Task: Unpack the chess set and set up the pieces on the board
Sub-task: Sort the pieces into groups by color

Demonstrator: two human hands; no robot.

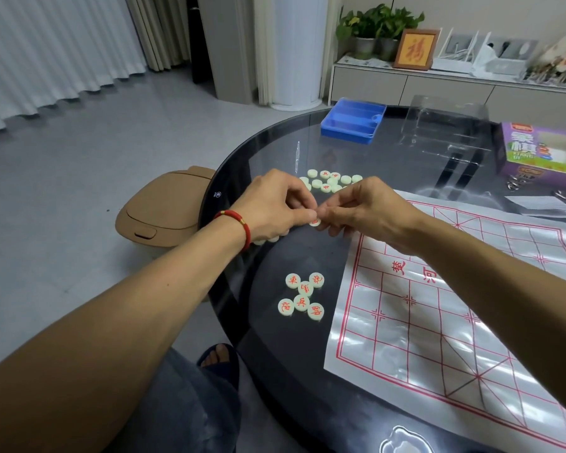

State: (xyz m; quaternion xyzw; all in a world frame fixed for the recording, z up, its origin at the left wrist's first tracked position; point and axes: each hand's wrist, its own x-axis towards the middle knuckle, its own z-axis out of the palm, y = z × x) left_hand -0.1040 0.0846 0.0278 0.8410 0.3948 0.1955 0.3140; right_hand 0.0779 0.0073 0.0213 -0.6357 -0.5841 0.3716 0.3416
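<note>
Both hands meet over the round dark glass worktop [307, 371], the left hand [275, 204] and right hand [361, 210] each with a fingertip grip pinching one pale round chess piece with a red character [314, 222], held just left of the white plastic board sheet with red grid lines [455, 315]. Left of that sheet and nearer the person, six matching pale discs [303, 300] lie face up in a cluster. Beyond the hands, a second heap of pale discs [332, 181] is partly hidden by the knuckles; a few more peek out under the left hand. Further behind the sheet sits a blue plastic tray with divided slots [353, 120], which looks empty. A clear plastic cover [445, 125] is hard to make out. A purple cardboard game box [543, 152] is cut off at the frame's edge.
</note>
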